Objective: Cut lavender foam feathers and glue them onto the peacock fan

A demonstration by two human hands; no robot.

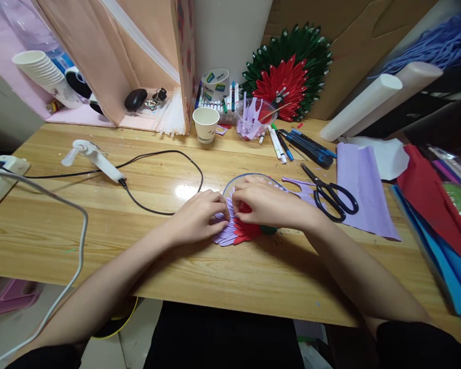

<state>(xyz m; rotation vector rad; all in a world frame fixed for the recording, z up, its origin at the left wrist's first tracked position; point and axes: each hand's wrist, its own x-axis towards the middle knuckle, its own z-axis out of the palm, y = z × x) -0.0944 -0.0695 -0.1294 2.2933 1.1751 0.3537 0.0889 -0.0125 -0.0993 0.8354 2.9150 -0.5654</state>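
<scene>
A layered petal craft lies on the wooden table between my hands, with purple petals outside, red ones inside and a bit of dark green at its right. My left hand rests at its left side, thumb and fingers pinched at the purple petals. From the right, my right hand reaches over the craft with fingers curled and fingertips closed at the petals' edge. Exactly what sits between those fingertips is hidden. A blue curved rim shows behind the right hand. Black-handled scissors lie near my right wrist.
A corded white glue gun stands at the left. Behind my hands are a paper cup, a clear bowl of purple scraps, markers and utility knives. Purple sheet lies right; a green-and-red petal fan leans behind.
</scene>
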